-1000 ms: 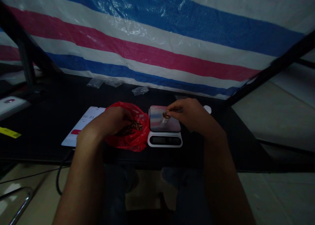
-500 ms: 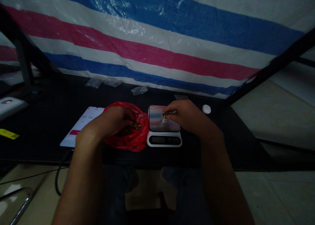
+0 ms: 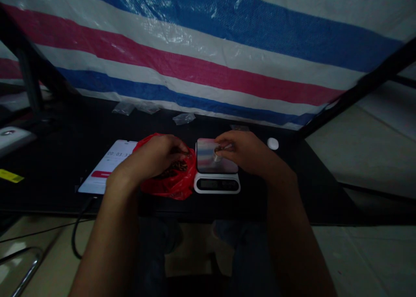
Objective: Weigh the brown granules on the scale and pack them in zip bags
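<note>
My left hand [image 3: 165,152] hovers at the red plastic bag [image 3: 175,191], thumb and fingertips pinched together; a dark bit shows at the tips, too small to name. Loose brown pieces [image 3: 177,167] lie inside the open bag, partly hidden under that hand. To the right is a white kitchen scale [image 3: 217,175] with a shiny, mirror-like plate. At the plate, my right hand [image 3: 235,145] has its fingers closed around a small pale cup [image 3: 216,157] with brown pieces at its top. The fingers hide part of the cup.
A phone [image 3: 113,158] showing a timer lies left of the bag, with a black cable [image 3: 78,227] near it. Small clear bags [image 3: 183,118] lie along the back by the striped sheet [image 3: 195,72]. A white rounded case [image 3: 272,143] sits at right, a yellow strip [image 3: 11,175] at far left.
My left hand has lifted from the brown pieces and moved slightly right, toward the bag's right edge. My right hand stays at the small cup on the scale.
</note>
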A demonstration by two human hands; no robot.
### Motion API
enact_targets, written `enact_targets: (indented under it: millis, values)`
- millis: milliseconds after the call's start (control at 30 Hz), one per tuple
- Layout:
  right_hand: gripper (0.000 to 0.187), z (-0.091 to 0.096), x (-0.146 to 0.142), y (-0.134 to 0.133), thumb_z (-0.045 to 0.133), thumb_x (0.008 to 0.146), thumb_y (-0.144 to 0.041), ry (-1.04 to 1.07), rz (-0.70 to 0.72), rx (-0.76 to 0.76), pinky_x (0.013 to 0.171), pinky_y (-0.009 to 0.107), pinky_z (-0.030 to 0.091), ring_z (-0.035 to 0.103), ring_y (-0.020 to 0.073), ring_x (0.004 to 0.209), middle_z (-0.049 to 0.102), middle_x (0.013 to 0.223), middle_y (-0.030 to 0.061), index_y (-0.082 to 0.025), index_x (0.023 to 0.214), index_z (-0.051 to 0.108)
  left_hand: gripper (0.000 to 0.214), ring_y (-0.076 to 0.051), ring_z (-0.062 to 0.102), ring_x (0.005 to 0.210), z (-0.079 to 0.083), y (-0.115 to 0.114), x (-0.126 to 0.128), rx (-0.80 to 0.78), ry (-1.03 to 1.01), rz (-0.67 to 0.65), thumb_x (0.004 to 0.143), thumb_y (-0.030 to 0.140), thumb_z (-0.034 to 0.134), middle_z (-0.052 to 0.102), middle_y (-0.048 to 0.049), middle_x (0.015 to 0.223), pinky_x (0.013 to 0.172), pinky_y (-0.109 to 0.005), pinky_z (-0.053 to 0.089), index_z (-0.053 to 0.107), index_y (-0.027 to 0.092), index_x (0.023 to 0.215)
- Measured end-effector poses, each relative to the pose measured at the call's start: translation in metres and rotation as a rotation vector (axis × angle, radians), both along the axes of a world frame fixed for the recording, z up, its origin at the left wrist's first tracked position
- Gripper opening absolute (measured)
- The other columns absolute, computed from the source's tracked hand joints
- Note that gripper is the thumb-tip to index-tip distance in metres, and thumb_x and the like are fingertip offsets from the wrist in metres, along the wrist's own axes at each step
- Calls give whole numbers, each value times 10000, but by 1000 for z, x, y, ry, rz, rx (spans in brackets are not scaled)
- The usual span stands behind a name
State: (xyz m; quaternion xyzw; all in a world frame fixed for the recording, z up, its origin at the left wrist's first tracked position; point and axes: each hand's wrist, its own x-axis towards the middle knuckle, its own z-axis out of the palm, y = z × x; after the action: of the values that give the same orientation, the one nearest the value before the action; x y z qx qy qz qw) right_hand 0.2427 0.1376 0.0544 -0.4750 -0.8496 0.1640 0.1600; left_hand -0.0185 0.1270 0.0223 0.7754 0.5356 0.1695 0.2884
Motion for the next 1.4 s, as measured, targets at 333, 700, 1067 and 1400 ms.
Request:
enact_targets:
  millis: [333, 700, 1067, 1400]
  values:
    - [240, 5, 7, 0, 594, 966, -109, 99, 32, 12, 877, 308, 532, 741, 208, 1018, 813, 1116, 71, -191, 1098, 776, 205, -204, 706, 972, -4, -1, 38, 325, -152, -71, 973, 188, 604, 759, -74, 1068, 933, -327, 551, 795, 178, 1048]
    - [168, 3, 20, -3, 696, 808, -99, -214, -39, -411, 569, 248, 390, 582, 126, 586, 685, 615, -24, -176, 671, 753, 281, -206, 692, 992, -3, -2, 65, 356, -203, -79, 985, 93, 564, 727, -97, 1097, 909, -333, 535, 810, 161, 1104]
    - [266, 5, 22, -4, 615, 837, -91, -211, -35, -324, 522, 269, 356, 553, 130, 538, 638, 567, -19, -186, 602, 692, 311, -219, 688, 984, -9, 2, 70, 349, -181, -78, 1004, 138, 534, 728, -92, 1084, 898, -338, 532, 829, 195, 1086]
    - [168, 1, 14, 5, 656, 924, -173, 24, -86, -61, 700, 268, 506, 740, 180, 786, 824, 894, 59, -177, 927, 823, 336, -220, 702, 964, -13, 4, 69, 343, -150, -98, 1005, 121, 505, 734, -99, 1052, 872, -331, 532, 819, 178, 1110]
